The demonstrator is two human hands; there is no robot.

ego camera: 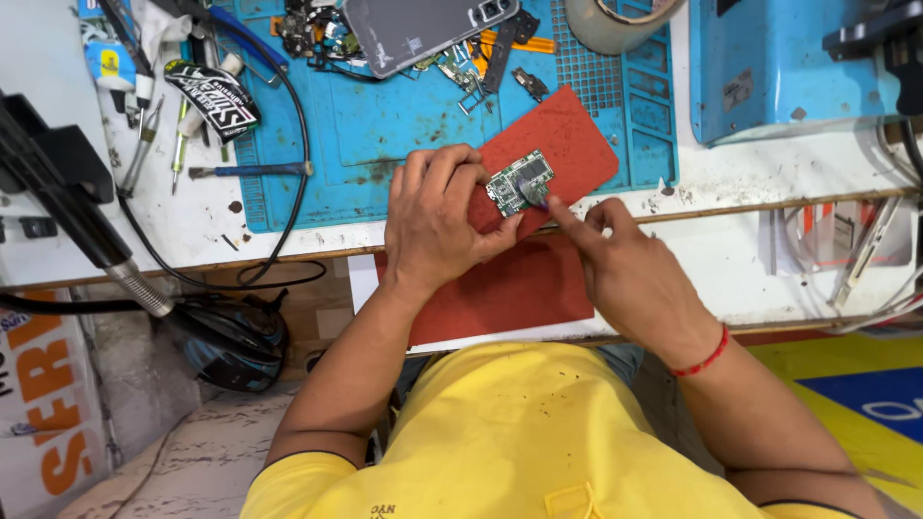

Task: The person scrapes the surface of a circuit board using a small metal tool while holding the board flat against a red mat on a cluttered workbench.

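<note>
Near the middle of the frame we see a small green rectangular circuit board (520, 182) lying tilted on a red textured rubber pad (567, 135), which itself rests at an angle over the lower right corner of a blue silicone work mat (375, 125). Our left hand (437, 219) lies curled on the pad just left of the board, its fingertips touching the board's left edge and pinning it in place; the fingers are bent but not wrapped around anything. Our right hand (630, 274) comes in from the lower right with the index finger stretched out, its tip pressing on the board's lower right edge, the other fingers folded in; whether something thin sits under that fingertip we cannot tell. A red thread bracelet (705, 358) circles the right wrist.

In the upper centre of the frame a grey phone back shell (423, 29) lies among loose small parts on the blue mat. In the upper left, a blue-handled screwdriver (250, 170) lies across the mat's edge beside a black cable (298, 144) that loops down off the white bench top (731, 173). A light blue machine housing (779, 67) fills the upper right. A second red sheet (500, 288) lies below the bench edge, under our wrists.
</note>
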